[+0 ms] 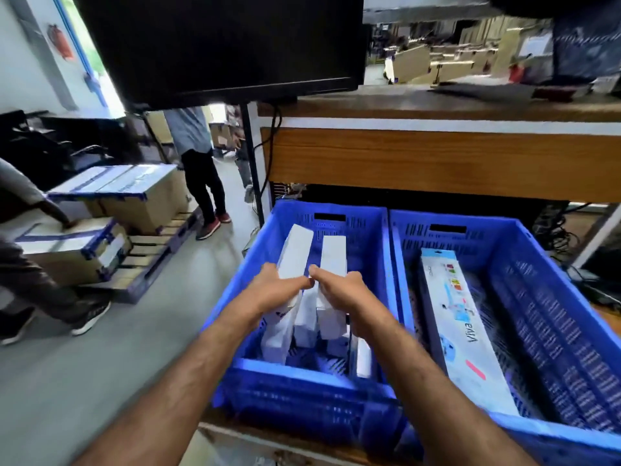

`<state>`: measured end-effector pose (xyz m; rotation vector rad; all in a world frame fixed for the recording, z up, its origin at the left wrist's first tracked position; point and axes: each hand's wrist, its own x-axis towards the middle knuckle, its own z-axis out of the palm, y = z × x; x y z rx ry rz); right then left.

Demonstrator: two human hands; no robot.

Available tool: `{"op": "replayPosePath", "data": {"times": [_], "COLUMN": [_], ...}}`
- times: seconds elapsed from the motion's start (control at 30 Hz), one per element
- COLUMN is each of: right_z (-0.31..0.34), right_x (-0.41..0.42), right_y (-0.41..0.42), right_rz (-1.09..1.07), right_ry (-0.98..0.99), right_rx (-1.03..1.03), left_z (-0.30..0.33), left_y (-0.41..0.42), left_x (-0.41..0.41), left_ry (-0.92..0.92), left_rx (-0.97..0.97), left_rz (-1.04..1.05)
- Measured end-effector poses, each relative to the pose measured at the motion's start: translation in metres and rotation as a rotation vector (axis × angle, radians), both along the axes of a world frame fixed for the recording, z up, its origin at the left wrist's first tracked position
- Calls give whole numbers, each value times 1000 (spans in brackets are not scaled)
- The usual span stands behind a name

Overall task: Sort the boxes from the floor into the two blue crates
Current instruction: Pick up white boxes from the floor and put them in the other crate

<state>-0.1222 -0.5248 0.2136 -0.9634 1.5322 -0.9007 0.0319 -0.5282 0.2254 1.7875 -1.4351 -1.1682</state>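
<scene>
Two blue crates stand side by side on a low wooden shelf. The left crate (349, 227) holds several narrow white boxes standing on edge. My left hand (277, 287) grips the left white box (295, 250) from above, thumb reaching right. My right hand (337, 287) grips the neighbouring white box (333, 252), and its thumb nearly touches my left thumb. Both boxes tilt away from me inside the crate. The right crate (551, 297) holds one long white printed box (460, 327) lying flat along its left side.
A wooden desk (437, 159) overhangs the crates, and a black monitor (221, 45) hangs above on the left. On the floor to the left are taped cardboard cartons (127, 190) on a pallet. One person (201, 169) stands there, and another person (30, 274) bends over the cartons.
</scene>
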Motion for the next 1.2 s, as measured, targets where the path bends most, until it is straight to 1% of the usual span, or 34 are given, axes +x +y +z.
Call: {"op": "replayPosePath", "data": {"times": [0.1, 0.17, 0.2, 0.27, 0.37, 0.47, 0.53, 0.63, 0.7, 0.83, 0.93, 1.1, 1.2], "right_z": [-24, -38, -43, -53, -62, -66, -68, -67, -63, -51, -41, -22, -10], "right_x": [14, 22, 25, 30, 38, 44, 45, 38, 36, 38, 42, 49, 54], "right_y": [-23, -35, -38, -41, -43, -42, -42, -39, -36, -26, -18, 2, 16], "right_rz": [15, 6, -5, -29, -5, 22, 38, 48, 36, -6, -1, -19, -18], "right_ry": [141, 201, 266, 467, 829, 1075, 1197, 1233, 1253, 1291, 1309, 1333, 1329], "right_rx": [67, 89, 118, 167, 138, 55, 32, 39, 11, -133, -189, -366, -483], "left_z": [-18, -28, -35, -44, -56, -66, -72, -76, -73, -61, -50, -27, -13], "left_y": [-22, -34, -39, -47, -57, -62, -65, -69, -68, -58, -48, -27, -6], "left_x": [5, 9, 11, 11, 8, 3, 2, 2, 2, 2, 7, 24, 39], "left_ry": [-105, -171, -232, -376, -576, -706, -767, -832, -880, -974, -967, -916, -850], "left_rx": [122, 166, 181, 175, 162, 150, 137, 93, 25, -243, -428, -615, -717], "left_rz": [2, -1, -1, -7, -69, -139, -187, -269, -317, -338, -325, -265, -225]}}
